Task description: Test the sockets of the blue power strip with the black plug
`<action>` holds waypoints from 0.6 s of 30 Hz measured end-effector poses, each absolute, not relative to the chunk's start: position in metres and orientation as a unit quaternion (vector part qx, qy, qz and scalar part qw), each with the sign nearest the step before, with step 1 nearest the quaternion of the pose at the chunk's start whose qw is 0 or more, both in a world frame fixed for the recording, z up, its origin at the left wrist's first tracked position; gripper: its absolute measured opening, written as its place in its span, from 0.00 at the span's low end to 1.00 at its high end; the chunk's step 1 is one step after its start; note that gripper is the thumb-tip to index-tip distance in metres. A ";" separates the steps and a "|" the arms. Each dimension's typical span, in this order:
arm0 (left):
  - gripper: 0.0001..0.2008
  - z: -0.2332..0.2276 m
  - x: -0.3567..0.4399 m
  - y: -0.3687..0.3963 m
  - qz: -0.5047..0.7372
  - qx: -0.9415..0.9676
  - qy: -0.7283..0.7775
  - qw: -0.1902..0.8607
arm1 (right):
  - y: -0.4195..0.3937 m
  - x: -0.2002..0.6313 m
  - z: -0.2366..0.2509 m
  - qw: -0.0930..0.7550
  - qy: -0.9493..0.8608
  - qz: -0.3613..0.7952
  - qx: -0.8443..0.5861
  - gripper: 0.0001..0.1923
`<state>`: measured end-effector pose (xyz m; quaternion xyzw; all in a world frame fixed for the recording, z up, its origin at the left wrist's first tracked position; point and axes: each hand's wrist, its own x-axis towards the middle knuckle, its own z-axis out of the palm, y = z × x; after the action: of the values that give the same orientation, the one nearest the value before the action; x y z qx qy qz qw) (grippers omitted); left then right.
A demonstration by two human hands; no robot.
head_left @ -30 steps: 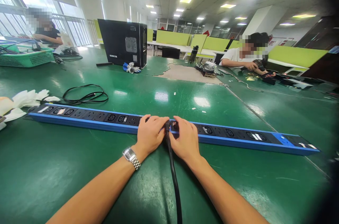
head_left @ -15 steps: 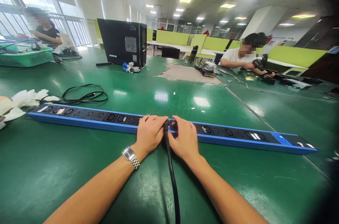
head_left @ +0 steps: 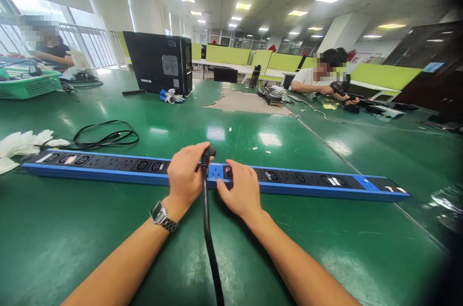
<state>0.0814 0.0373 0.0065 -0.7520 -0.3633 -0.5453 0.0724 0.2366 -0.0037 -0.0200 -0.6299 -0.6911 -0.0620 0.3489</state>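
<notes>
Firmly, my left hand point(head_left: 185, 175) gripped the black plug point(head_left: 207, 155) above the power strip point(head_left: 307, 184); my right hand point(head_left: 239, 192) pressed flat beside it.

blue power strip point(head_left: 119, 174), black cable point(head_left: 210, 243), green table point(head_left: 54, 238)

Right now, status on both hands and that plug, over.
Left hand gripping black plug, lifted clear of blue power strip. Right hand pressing down on strip. Sockets near hands unobstructed.
</notes>
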 end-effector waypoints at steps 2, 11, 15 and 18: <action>0.14 0.013 0.069 0.041 -0.548 -0.732 -0.396 0.082 | -0.004 0.237 -0.019 0.350 -0.692 -0.055 -0.629 0.24; 0.19 0.007 -0.028 0.064 -0.530 -0.589 -0.608 -0.041 | -0.002 0.241 -0.020 0.362 -0.686 -0.056 -0.629 0.23; 0.19 0.004 -0.025 0.053 -0.443 -0.707 -0.546 -0.079 | -0.002 0.242 -0.019 0.360 -0.684 -0.052 -0.632 0.23; 0.20 0.004 -0.016 0.049 -0.376 -0.763 -0.522 -0.064 | -0.002 0.242 -0.019 0.359 -0.686 -0.052 -0.630 0.23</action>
<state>-0.0160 0.0495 0.0044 -0.7629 -0.5217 -0.3764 -0.0635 0.2421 -0.0017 -0.0190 -0.6305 -0.6861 -0.0516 0.3593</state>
